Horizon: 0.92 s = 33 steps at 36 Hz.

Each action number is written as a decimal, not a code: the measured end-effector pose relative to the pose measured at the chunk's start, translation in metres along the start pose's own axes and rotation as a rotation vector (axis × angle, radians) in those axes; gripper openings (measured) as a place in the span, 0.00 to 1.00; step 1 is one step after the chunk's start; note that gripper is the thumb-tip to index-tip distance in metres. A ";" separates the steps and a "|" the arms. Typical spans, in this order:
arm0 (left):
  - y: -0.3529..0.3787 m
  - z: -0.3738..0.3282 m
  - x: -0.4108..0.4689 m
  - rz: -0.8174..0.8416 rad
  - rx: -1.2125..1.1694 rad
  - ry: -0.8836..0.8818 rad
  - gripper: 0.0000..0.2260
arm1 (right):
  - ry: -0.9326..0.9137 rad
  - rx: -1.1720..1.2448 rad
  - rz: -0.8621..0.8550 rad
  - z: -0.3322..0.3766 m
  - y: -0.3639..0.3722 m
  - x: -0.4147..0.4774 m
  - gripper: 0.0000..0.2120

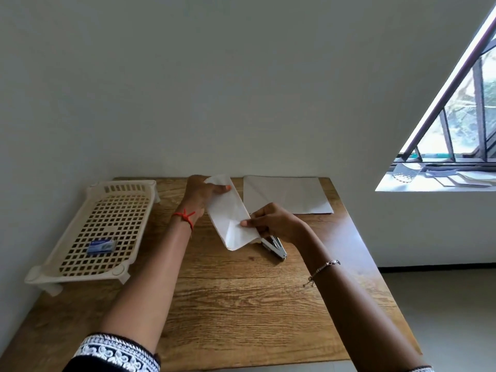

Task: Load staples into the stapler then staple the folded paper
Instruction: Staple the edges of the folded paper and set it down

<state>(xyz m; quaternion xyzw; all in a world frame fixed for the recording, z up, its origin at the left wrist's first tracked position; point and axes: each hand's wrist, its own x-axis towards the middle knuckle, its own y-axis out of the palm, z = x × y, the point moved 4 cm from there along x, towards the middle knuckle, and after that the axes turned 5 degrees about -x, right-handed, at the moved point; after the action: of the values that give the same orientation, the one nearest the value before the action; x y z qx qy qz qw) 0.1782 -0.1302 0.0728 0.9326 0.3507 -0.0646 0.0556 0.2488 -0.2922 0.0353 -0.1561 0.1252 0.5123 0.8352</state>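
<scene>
Wooden counter (241, 304) below a pale wall. Right hand (273, 224) curls round the stapler (275, 248), thumb on the folded paper (229, 213). Left hand (200, 194) pinches the paper's end beyond the stapler. Seat the corner deep, keep the layers flush, then squeeze firmly. Staple box (101, 246) lies well left of the stapler.

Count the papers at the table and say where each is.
2. A folded paper, gripped by the left hand and right hand; a flat sheet on the table, far right. Others could hide beneath it.
</scene>
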 end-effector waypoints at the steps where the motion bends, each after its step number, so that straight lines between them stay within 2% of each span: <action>1: 0.002 -0.002 -0.001 0.003 0.001 0.006 0.11 | 0.008 0.022 0.017 -0.002 0.000 0.000 0.11; 6: 0.013 0.001 -0.009 0.010 -0.028 0.019 0.14 | 0.084 -0.062 0.085 -0.002 -0.003 -0.008 0.14; 13: 0.024 0.000 -0.005 0.151 0.079 0.040 0.13 | 0.038 -0.051 0.072 0.008 -0.013 -0.020 0.16; 19: 0.026 -0.008 0.002 0.119 0.093 0.039 0.14 | 0.094 -0.070 0.188 0.006 0.000 -0.023 0.06; 23: 0.027 -0.005 -0.001 0.153 0.107 0.033 0.11 | 0.105 -0.106 0.246 0.005 -0.002 -0.029 0.09; 27: 0.032 0.002 -0.005 0.258 0.183 0.016 0.16 | 0.020 0.009 0.128 0.010 -0.012 -0.028 0.11; 30: 0.037 0.003 -0.006 0.315 0.266 -0.021 0.18 | -0.019 0.060 0.039 0.012 -0.016 -0.026 0.05; 33: 0.043 -0.001 -0.010 0.341 0.219 -0.033 0.12 | -0.028 0.154 -0.038 0.012 -0.018 -0.024 0.02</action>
<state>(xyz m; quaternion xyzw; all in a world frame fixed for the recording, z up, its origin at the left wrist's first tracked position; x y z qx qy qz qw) 0.1992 -0.1684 0.0780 0.9778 0.1774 -0.1073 -0.0302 0.2548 -0.3151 0.0575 -0.0865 0.1496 0.4874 0.8559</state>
